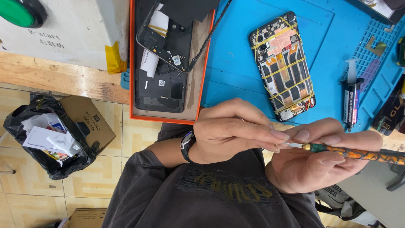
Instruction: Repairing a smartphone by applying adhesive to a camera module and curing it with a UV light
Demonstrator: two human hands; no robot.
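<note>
My right hand (312, 162) is closed around a screwdriver (363, 153) with a marbled orange and green handle, held level just off the mat's near edge. My left hand (236, 131), with a dark watch (187, 145) on its wrist, pinches the screwdriver's thin metal tip with its fingertips. Just beyond both hands, an opened phone (282, 65) lies on the blue work mat (236, 55). Its back is off and yellow rubber bands are wrapped around its exposed boards.
An orange-rimmed tray (131, 63) at the left holds black phone covers and frames. A glue syringe (350, 99) lies on the mat at right. A grey box with a green button (21, 10) stands far left. On the floor are a black rubbish bag (46, 135) and a cardboard box (88, 120).
</note>
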